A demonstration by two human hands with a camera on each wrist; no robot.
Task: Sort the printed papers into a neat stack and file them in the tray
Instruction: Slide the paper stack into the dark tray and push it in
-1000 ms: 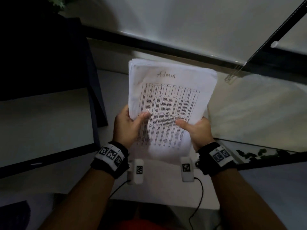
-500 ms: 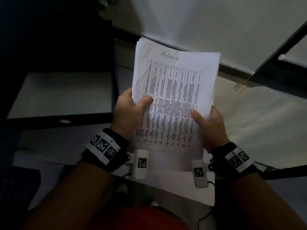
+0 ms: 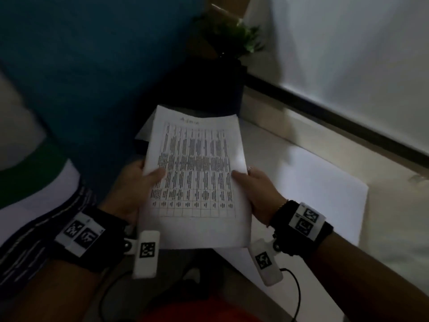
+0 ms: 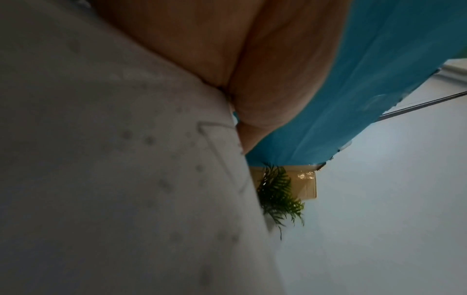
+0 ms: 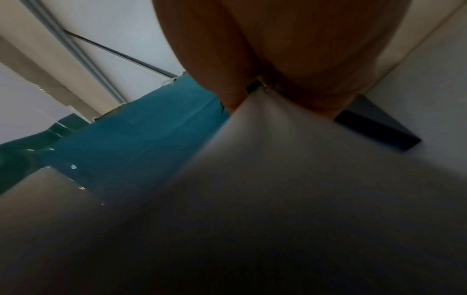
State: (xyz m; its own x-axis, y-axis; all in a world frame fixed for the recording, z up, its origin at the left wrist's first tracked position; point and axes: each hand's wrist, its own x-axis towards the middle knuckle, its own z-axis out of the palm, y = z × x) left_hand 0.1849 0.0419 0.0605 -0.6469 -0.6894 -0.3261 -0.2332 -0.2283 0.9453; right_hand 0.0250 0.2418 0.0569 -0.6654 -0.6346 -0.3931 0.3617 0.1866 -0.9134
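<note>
Now I hold the paper stack [image 3: 197,177] mid-air, left hand [image 3: 130,184] clamped at 9 o'clock, right hand [image 3: 257,189] at 3, presumably keeping edges flush; no tray discernible.

White papers, teal wall
The papers [image 3: 197,173] are white with a black printed grid; the wall [image 3: 92,66] in the upper left is teal; the plant [image 3: 234,36] at top centre is green.
</note>
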